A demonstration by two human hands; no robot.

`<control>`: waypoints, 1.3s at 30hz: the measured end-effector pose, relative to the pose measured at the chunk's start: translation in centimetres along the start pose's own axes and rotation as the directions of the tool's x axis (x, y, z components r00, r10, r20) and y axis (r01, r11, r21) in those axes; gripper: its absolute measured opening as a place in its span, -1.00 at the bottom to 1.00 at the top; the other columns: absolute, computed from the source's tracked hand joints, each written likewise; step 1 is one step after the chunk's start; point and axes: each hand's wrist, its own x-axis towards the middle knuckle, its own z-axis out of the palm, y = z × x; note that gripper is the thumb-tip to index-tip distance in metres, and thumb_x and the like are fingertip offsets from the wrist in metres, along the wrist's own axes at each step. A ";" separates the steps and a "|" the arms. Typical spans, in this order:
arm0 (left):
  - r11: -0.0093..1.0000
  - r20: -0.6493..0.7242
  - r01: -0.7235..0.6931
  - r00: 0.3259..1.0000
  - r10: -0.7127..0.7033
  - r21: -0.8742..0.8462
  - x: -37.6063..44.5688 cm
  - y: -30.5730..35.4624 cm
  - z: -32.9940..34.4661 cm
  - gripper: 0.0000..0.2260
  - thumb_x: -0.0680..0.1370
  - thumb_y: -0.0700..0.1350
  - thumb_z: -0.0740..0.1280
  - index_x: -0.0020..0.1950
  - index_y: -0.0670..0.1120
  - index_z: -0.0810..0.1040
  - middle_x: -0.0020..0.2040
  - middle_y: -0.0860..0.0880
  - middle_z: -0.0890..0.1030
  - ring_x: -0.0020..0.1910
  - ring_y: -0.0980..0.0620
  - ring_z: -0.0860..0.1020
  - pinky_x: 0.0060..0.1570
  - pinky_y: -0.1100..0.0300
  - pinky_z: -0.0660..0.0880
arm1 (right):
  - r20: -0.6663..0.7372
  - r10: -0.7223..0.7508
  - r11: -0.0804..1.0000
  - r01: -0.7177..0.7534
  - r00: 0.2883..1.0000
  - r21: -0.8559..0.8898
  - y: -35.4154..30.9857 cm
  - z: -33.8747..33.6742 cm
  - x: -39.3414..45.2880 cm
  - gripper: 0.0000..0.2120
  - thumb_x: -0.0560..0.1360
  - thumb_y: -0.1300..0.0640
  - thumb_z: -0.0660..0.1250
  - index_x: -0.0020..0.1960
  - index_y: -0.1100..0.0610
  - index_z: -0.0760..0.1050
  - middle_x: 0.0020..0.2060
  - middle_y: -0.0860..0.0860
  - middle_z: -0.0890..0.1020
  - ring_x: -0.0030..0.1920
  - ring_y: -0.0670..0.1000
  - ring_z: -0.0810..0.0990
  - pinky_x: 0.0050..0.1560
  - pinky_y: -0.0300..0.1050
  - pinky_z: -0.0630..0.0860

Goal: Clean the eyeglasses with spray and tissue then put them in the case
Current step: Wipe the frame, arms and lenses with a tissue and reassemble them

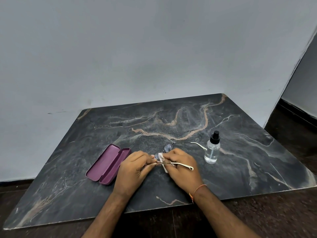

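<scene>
The eyeglasses have thin metal arms with cream tips and are held just above the dark marble slab, arms unfolded. My left hand pinches the frame at the near lens. My right hand presses a small white tissue against that lens. One arm of the glasses crosses my right hand, the other reaches toward the spray bottle. That clear bottle with a black pump top stands upright to the right. The purple case lies open to the left, with nothing inside.
The slab lies on a dark floor against a grey-white wall. Its near edge runs under my forearms. A dark doorway opens at the far right.
</scene>
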 end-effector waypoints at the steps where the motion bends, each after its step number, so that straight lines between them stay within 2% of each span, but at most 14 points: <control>1: 1.000 0.000 -0.001 1.000 0.001 0.005 0.0 0.0 0.0 -0.86 0.62 0.01 0.47 -0.07 -0.03 0.69 -0.02 0.14 0.70 0.01 0.12 0.69 -0.01 0.05 0.65 | 0.019 -0.013 1.000 0.013 1.000 -0.009 0.0 0.0 -0.1 -0.78 0.57 0.02 0.41 0.16 -0.16 0.73 -0.11 -0.19 0.64 -0.07 -0.16 0.65 -0.03 -0.22 0.55; 3: 1.000 -0.005 -0.001 1.000 0.001 0.013 0.0 0.1 0.0 -0.86 0.62 0.01 0.47 -0.07 -0.02 0.68 -0.03 0.14 0.69 0.01 0.12 0.69 -0.02 0.06 0.65 | 0.049 -0.030 0.999 0.030 0.998 -0.012 -0.2 -0.1 -0.3 -0.78 0.54 -0.01 0.38 0.13 -0.16 0.74 -0.14 -0.23 0.63 -0.12 -0.19 0.62 -0.08 -0.26 0.51; 5: 1.000 -0.002 -0.005 1.000 0.005 0.011 0.0 0.1 -0.1 -0.84 0.62 0.03 0.46 -0.07 -0.03 0.68 -0.02 0.14 0.70 0.02 0.11 0.70 -0.02 0.05 0.65 | 0.043 -0.017 0.999 0.015 0.999 0.034 -0.3 -0.1 -0.4 -0.81 0.50 0.05 0.44 0.06 -0.16 0.76 -0.16 -0.24 0.66 -0.18 -0.19 0.62 -0.14 -0.29 0.47; 8: 1.000 -0.001 -0.003 1.000 0.003 0.018 0.0 0.1 0.0 -0.82 0.63 0.04 0.46 -0.08 -0.04 0.68 -0.02 0.13 0.70 0.02 0.11 0.70 -0.02 0.04 0.65 | 0.008 0.028 0.997 -0.028 1.000 0.068 -0.2 0.0 -0.3 -0.82 0.46 0.05 0.47 0.00 -0.16 0.78 -0.14 -0.20 0.71 -0.13 -0.15 0.68 -0.11 -0.23 0.54; 11: 1.000 -0.021 0.014 1.000 -0.014 0.000 0.0 0.1 0.0 -0.85 0.61 0.01 0.48 -0.09 -0.04 0.67 -0.03 0.13 0.70 0.02 0.12 0.70 -0.01 0.05 0.65 | -0.033 0.037 0.999 -0.036 0.999 0.013 0.2 0.2 -0.1 -0.78 0.46 0.02 0.43 0.05 -0.15 0.76 -0.13 -0.17 0.69 -0.10 -0.14 0.67 -0.04 -0.13 0.59; 15: 1.000 -0.004 0.010 1.000 -0.010 0.005 0.0 0.0 0.0 -0.88 0.60 -0.01 0.51 -0.08 -0.03 0.68 -0.04 0.14 0.70 0.00 0.13 0.70 -0.03 0.07 0.65 | -0.013 0.003 1.000 -0.003 1.000 -0.010 0.2 0.2 0.1 -0.80 0.56 0.06 0.45 0.14 -0.16 0.74 -0.12 -0.14 0.65 -0.09 -0.13 0.65 -0.04 -0.20 0.55; 21: 1.000 0.003 0.022 1.000 -0.022 0.013 0.0 -0.1 0.1 -0.82 0.62 0.06 0.46 -0.08 -0.03 0.68 -0.05 0.13 0.69 -0.03 0.13 0.68 -0.05 0.08 0.63 | 0.039 -0.016 0.999 0.014 0.999 0.046 -0.1 0.0 -0.1 -0.77 0.51 0.07 0.47 0.09 -0.20 0.74 -0.12 -0.17 0.69 -0.12 -0.11 0.67 -0.09 -0.13 0.58; 24: 1.000 0.002 0.020 1.000 -0.020 0.005 0.0 0.0 0.1 -0.81 0.63 0.06 0.45 -0.08 -0.04 0.68 -0.04 0.12 0.70 -0.01 0.14 0.69 -0.02 0.08 0.64 | 0.002 0.024 0.998 -0.024 1.000 0.054 0.0 0.1 0.1 -0.80 0.49 0.07 0.47 0.05 -0.16 0.77 -0.14 -0.17 0.69 -0.09 -0.13 0.67 -0.07 -0.23 0.54; 28: 1.000 0.008 0.001 1.000 -0.002 0.012 0.0 0.1 0.0 -0.79 0.63 0.07 0.45 -0.07 -0.05 0.71 -0.03 0.14 0.71 0.00 0.15 0.68 0.00 0.13 0.63 | -0.024 0.014 1.000 -0.013 1.000 0.008 0.0 0.2 0.3 -0.88 0.60 -0.01 0.45 0.09 -0.16 0.75 -0.18 -0.14 0.62 -0.12 -0.13 0.64 -0.11 -0.30 0.47; 32: 1.000 0.019 -0.009 1.000 0.009 0.025 0.0 0.2 0.1 -0.81 0.64 0.07 0.44 -0.06 -0.02 0.71 -0.04 0.15 0.70 -0.02 0.13 0.67 -0.02 0.11 0.63 | 0.073 -0.018 1.000 0.018 0.997 0.009 -0.2 -0.1 0.3 -0.72 0.59 0.04 0.43 0.23 -0.25 0.70 -0.10 -0.14 0.64 -0.04 -0.11 0.64 0.00 -0.24 0.53; 35: 1.000 0.018 0.000 1.000 0.000 0.016 0.0 0.2 0.0 -0.81 0.64 0.07 0.44 -0.05 -0.02 0.71 -0.03 0.16 0.70 -0.01 0.15 0.66 -0.03 0.12 0.63 | 0.082 -0.041 0.998 0.037 0.996 0.045 -0.2 -0.3 0.3 -0.66 0.56 0.11 0.43 0.21 -0.29 0.70 -0.11 -0.11 0.66 -0.05 -0.08 0.66 -0.03 -0.20 0.55; 37: 1.000 0.009 -0.002 1.000 0.002 0.017 0.0 0.2 0.0 -0.79 0.64 0.08 0.43 -0.05 -0.03 0.72 -0.03 0.15 0.70 0.01 0.16 0.66 -0.01 0.14 0.63 | 0.035 -0.015 0.997 0.012 0.999 0.073 -0.2 -0.3 0.3 -0.73 0.57 0.08 0.47 0.15 -0.26 0.73 -0.14 -0.12 0.66 -0.07 -0.08 0.67 -0.06 -0.23 0.53; 39: 1.000 0.007 -0.005 1.000 0.005 0.020 0.1 0.2 0.0 -0.80 0.64 0.07 0.44 -0.05 -0.03 0.71 -0.02 0.15 0.71 0.02 0.16 0.67 0.01 0.14 0.63 | -0.019 0.017 1.000 -0.017 1.000 0.013 -0.2 -0.1 0.6 -0.84 0.61 -0.02 0.45 0.13 -0.23 0.73 -0.16 -0.16 0.64 -0.10 -0.14 0.65 -0.07 -0.25 0.52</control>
